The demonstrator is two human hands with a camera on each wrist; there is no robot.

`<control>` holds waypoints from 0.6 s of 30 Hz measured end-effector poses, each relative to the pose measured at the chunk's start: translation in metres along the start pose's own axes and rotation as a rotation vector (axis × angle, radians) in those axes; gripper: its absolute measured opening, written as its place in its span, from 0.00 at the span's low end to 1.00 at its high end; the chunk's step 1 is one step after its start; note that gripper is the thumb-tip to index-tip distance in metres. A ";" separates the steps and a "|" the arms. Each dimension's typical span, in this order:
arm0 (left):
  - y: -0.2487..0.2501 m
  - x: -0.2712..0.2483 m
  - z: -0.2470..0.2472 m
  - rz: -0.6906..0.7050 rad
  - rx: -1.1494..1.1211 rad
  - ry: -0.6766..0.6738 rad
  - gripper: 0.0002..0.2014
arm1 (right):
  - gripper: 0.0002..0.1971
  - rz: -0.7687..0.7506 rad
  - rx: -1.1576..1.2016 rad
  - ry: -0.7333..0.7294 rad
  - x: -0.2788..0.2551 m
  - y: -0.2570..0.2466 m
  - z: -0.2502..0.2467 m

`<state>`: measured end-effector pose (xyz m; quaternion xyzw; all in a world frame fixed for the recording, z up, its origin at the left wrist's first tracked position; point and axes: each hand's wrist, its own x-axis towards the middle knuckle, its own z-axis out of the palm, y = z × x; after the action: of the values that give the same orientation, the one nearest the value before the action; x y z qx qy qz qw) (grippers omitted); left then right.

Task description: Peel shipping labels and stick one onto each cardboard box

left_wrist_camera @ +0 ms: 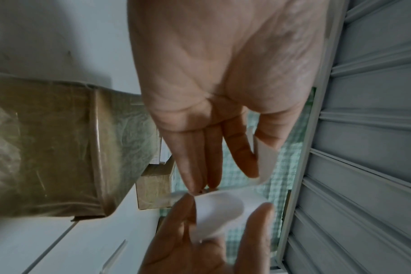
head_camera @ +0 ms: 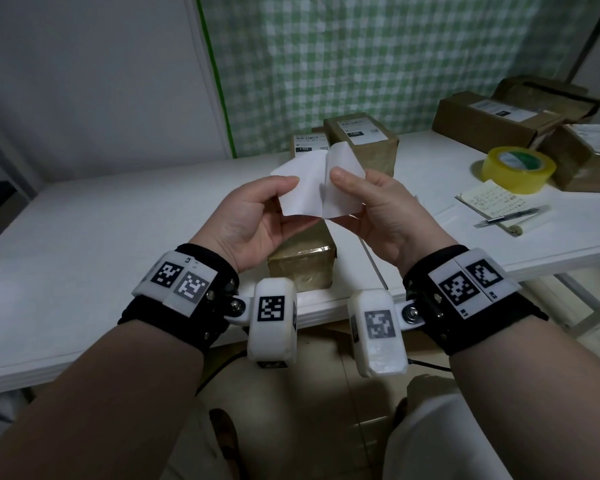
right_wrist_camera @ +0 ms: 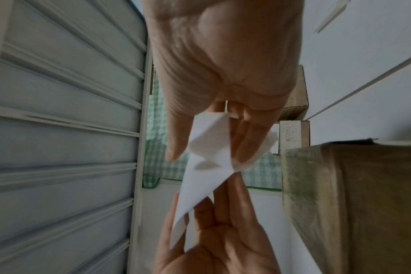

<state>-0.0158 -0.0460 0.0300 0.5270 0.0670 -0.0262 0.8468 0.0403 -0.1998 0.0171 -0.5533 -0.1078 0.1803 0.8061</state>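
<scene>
I hold a white label sheet (head_camera: 302,192) in the air with both hands, and its two layers are splitting apart in the middle. My left hand (head_camera: 284,195) pinches the left layer between thumb and fingers. The right layer (head_camera: 343,188) is pinched by my right hand (head_camera: 347,188). Which layer is the sticker I cannot tell. The left wrist view shows the curled sheet (left_wrist_camera: 223,207) between both hands, as does the right wrist view (right_wrist_camera: 209,146). Under my hands a tape-wrapped cardboard box (head_camera: 305,268) lies on the white table (head_camera: 101,237), its top mostly hidden.
Two labelled boxes (head_camera: 364,140) (head_camera: 310,145) stand behind the sheet. At the back right are more boxes (head_camera: 492,119) (head_camera: 582,157), a yellow tape roll (head_camera: 518,168), and a notepad with a pen (head_camera: 496,202). A green checked curtain hangs behind.
</scene>
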 end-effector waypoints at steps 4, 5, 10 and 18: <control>-0.004 0.001 0.003 0.008 0.068 0.029 0.19 | 0.14 0.004 -0.054 -0.044 -0.002 0.000 0.004; -0.004 0.001 0.004 0.009 0.066 0.032 0.19 | 0.13 0.007 -0.041 -0.043 -0.002 0.001 0.004; -0.001 0.001 0.002 0.013 0.002 0.004 0.11 | 0.10 0.035 0.075 -0.011 0.000 -0.001 -0.001; 0.001 -0.002 0.001 0.045 -0.149 -0.045 0.13 | 0.11 0.031 0.074 0.071 0.004 -0.002 -0.006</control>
<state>-0.0180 -0.0468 0.0318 0.4630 0.0378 -0.0141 0.8854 0.0466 -0.2041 0.0169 -0.5307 -0.0639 0.1768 0.8264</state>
